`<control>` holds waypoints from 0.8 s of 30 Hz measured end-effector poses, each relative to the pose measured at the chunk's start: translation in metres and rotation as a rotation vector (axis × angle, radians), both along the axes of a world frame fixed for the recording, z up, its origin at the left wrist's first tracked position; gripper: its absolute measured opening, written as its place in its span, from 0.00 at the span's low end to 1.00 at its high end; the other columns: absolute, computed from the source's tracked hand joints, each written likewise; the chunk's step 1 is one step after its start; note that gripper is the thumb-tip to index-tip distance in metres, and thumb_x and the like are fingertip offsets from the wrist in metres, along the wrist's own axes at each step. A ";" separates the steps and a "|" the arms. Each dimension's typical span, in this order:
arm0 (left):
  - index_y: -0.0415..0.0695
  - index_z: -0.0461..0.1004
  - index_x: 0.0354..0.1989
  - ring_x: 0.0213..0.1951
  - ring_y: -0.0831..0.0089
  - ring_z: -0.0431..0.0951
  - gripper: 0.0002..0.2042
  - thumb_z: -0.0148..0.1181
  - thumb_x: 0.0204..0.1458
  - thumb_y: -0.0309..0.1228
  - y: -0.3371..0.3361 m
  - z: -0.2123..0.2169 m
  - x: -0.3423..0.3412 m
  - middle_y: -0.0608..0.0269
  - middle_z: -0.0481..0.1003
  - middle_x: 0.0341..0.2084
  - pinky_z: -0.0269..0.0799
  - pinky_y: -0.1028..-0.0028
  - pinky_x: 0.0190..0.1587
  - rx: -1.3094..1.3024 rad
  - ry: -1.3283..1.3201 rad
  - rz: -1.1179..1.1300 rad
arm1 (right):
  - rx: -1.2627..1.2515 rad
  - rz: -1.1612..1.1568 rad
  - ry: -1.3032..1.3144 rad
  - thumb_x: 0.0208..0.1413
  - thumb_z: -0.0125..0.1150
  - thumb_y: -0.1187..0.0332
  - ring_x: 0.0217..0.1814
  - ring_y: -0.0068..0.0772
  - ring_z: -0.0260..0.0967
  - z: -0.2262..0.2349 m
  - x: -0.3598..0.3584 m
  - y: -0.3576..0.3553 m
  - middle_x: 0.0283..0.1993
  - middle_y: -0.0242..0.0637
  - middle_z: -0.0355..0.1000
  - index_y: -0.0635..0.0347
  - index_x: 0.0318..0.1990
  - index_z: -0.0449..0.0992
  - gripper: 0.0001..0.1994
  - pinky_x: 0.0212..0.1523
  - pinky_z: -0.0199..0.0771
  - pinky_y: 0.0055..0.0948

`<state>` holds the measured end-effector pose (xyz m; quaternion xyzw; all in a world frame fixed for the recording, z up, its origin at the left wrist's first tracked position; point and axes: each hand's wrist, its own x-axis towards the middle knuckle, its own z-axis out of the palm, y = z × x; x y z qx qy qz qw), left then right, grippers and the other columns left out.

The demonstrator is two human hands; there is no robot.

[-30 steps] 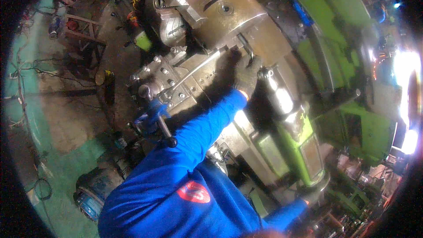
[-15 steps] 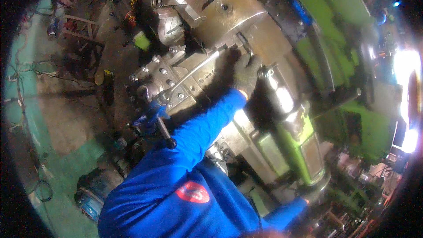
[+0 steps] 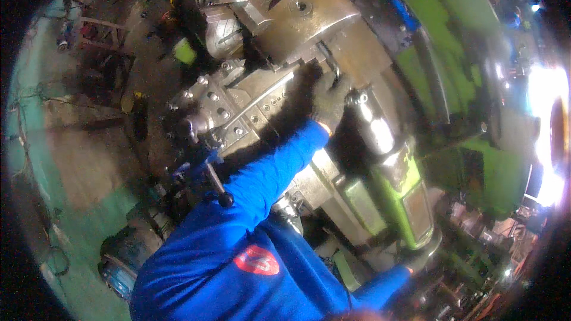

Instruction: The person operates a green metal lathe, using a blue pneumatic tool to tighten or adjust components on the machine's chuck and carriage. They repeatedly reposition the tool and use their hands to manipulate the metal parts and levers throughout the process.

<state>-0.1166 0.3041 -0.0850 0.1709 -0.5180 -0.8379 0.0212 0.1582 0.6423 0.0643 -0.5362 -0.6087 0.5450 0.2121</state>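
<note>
My left hand (image 3: 330, 100), in a dark grey glove, is closed around a thin metal bar (image 3: 327, 54). The bar's far end lies against the big round metal workpiece (image 3: 321, 18) in the lathe chuck. Beside this hand is the shiny tailstock quill (image 3: 373, 122), pointing toward the workpiece. At the lower right my right hand (image 3: 423, 257) is at the back end of the green tailstock (image 3: 410, 193). It is small and dim there, and its fingers do not show clearly.
Left of my left hand is the tool post (image 3: 208, 104) with several bolts. A black-knobbed lever (image 3: 223, 193) sticks out next to my left sleeve. The green lathe body (image 3: 440, 65) runs along the right. A blue container (image 3: 116, 279) stands on the floor at the lower left.
The whole view has shifted slightly, so the machine sits a little farther left. Both hands keep their places on it, with no visible change of grip.
</note>
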 end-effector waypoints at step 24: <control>0.38 0.77 0.38 0.35 0.77 0.70 0.11 0.62 0.59 0.35 0.002 0.006 -0.005 0.67 0.73 0.32 0.69 0.73 0.38 -0.025 -0.040 0.040 | 0.227 0.209 0.088 0.59 0.55 0.44 0.66 0.48 0.66 -0.020 0.018 0.036 0.66 0.42 0.67 0.51 0.64 0.71 0.30 0.58 0.73 0.47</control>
